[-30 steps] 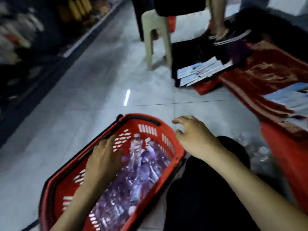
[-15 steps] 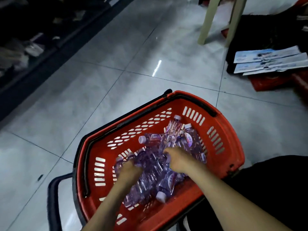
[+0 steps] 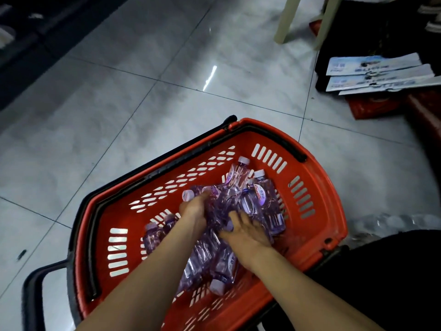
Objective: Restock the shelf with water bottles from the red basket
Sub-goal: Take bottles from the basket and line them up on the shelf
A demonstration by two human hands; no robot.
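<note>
Ok so the red basket [image 3: 317,194] sits on the grey tiled floor [image 3: 143,103], near and a bit left of centre, with its black pull handle [image 3: 33,283] sticking out at the near left. The water bottles [image 3: 253,201] are all in there, a loose heap of clear purple-tinted ones with white caps, lying every which way on their sides. A couple at the far end point their caps toward the far rim.

Both hands are down in the pile. The left hand [image 3: 194,207] is curled over the top bottle [image 3: 214,194], the one whose white cap pokes out to the left just past the knuckles, so that's a grip. The right hand [image 3: 245,232] lies just beside it to the right, fingers spread and fairly straight, resting flat on the bottles and not wrapped round anything.

The shelf [image 3: 23,44] is the dark blurry strip way off at the far left, well apart from the basket. Far right there are pale stool legs [image 3: 284,20] and some printed leaflets [image 3: 377,72] fanned out on something dark. The person's black trouser knee [image 3: 393,271] is at the near right, touching the basket's corner.
</note>
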